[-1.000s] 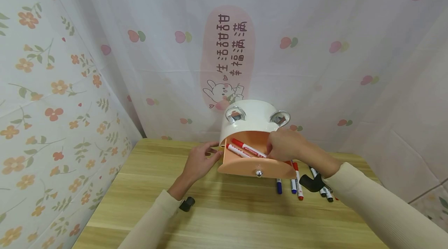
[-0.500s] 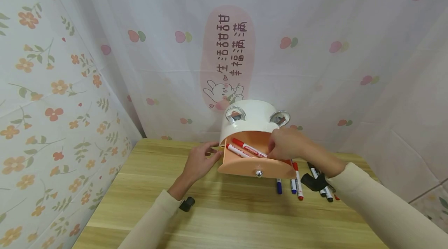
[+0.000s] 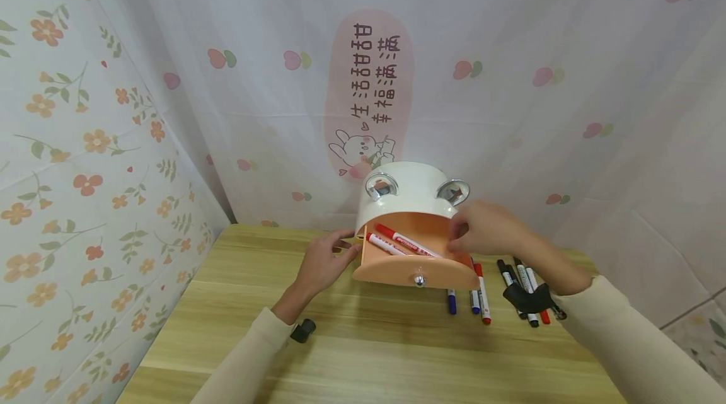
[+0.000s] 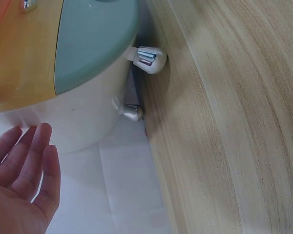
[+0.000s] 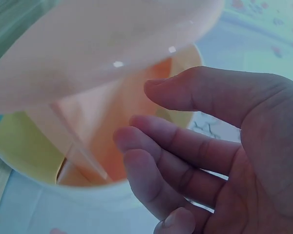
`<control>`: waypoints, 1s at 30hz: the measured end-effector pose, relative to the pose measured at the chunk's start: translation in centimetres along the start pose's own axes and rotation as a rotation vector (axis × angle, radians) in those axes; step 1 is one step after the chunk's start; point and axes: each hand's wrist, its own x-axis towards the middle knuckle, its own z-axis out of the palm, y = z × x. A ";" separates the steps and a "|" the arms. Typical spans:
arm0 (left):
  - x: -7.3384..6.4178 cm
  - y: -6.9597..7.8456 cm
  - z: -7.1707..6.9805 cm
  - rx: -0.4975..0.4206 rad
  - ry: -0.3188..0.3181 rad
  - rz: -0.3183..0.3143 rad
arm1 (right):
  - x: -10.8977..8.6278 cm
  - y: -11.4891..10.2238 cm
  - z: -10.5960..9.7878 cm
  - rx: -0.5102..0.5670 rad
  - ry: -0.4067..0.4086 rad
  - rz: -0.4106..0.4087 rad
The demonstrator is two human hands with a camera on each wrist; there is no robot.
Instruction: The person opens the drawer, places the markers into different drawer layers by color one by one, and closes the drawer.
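Pale printed cloth, softly creased, hanging beyond both hands' fingers. Wood-grain tabletop beneath them, smooth, streaked lengthwise. White rounded casing, glossy, set between the two sets of fingertips. Peach drawer, shiny, with a curved front, pulled out of the casing; its right side lies below the right fingertips, its left wall beside the left thumb.

Right hand: fingers loosely bent, thumb held apart from them, a gap showing between. Left hand: fingers slightly spread and gently curved, tips at the casing's lower side; contact cannot be told.

Two red-capped markers, white-barrelled cylinders, lie slanted inside the drawer, left of the right fingertips. Loose markers, red-, blue- and black-capped, on the wood nearer the wearer than the right fingers. Mirror-bright rounded fittings beyond the left fingertips. Round metal knob, below and left of the right fingertips.
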 end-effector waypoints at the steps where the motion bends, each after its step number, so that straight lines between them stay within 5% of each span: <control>1: 0.0 0.0 0.0 0.000 0.000 -0.002 | -0.2 0.3 -0.1 0.006 0.011 -0.008; 18: 0.0 -0.2 0.0 -0.021 -0.001 0.020 | -4.4 7.1 1.6 0.185 0.133 0.078; 30: 0.0 -0.4 0.1 -0.026 0.006 0.025 | -5.9 12.3 6.8 0.259 0.138 0.169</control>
